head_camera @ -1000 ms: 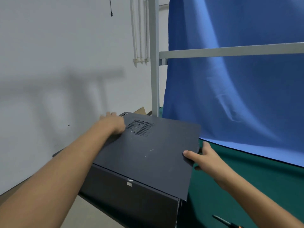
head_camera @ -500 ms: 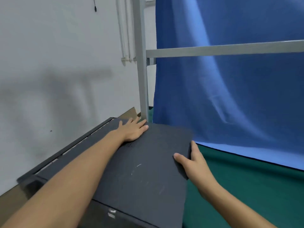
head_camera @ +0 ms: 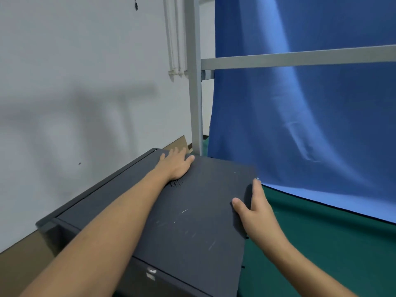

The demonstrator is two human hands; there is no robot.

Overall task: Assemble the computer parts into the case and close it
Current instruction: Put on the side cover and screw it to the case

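Note:
A dark grey computer case [head_camera: 70, 213] lies on its side, with its flat side panel [head_camera: 192, 221] resting on top. The panel has light scratches and a small vent grille. My left hand [head_camera: 175, 166] lies flat, fingers spread, on the panel's far corner, partly covering the grille. My right hand [head_camera: 255, 209] grips the panel's right edge, thumb on top and fingers along the side. The inside of the case is hidden under the panel.
A green mat [head_camera: 321, 243] covers the table to the right. A blue cloth [head_camera: 300, 114] hangs behind on a grey metal frame [head_camera: 195, 93]. A white wall [head_camera: 75, 93] stands at the left, with brown cardboard [head_camera: 23, 258] beside the case.
The panel has come down from a tilted position onto the case and slid left. My left hand went from its far edge to flat on top; my right hand stayed on the right edge.

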